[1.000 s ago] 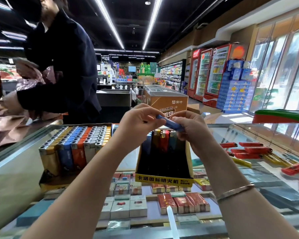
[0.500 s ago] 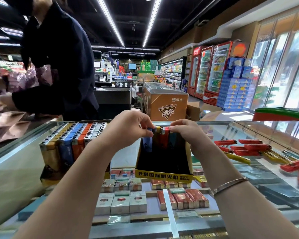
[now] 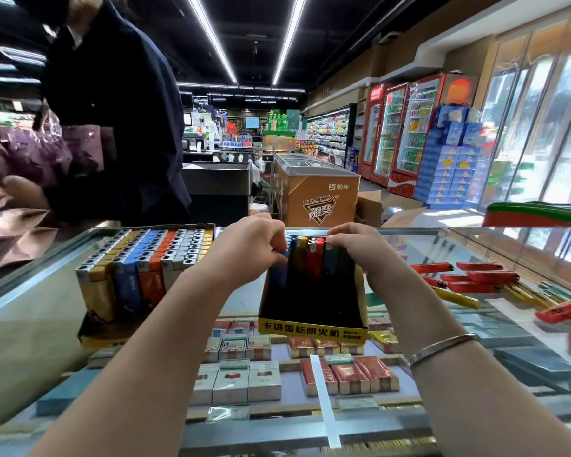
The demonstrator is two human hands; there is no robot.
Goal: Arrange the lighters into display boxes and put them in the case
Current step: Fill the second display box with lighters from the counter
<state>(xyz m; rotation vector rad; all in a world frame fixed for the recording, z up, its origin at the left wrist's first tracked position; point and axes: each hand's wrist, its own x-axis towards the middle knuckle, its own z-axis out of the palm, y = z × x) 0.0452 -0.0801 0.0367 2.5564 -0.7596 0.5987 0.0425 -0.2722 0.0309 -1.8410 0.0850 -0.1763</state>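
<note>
Left hand [image 3: 249,250] pinches a blue lighter [image 3: 281,263] at the far-left end of the row in the black-and-yellow display box [image 3: 312,328], which stands on the glass surface [image 3: 30,324]. Right hand [image 3: 360,249] fingers curl over the lighter tops at the row's right end (grip unclear). Loose red lighters [image 3: 468,275] lie to the right; a full box [image 3: 139,272] stands left.

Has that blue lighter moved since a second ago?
Yes. The blue lighter went down from above the yellow display box into its back row, pinched by the left hand.
</note>
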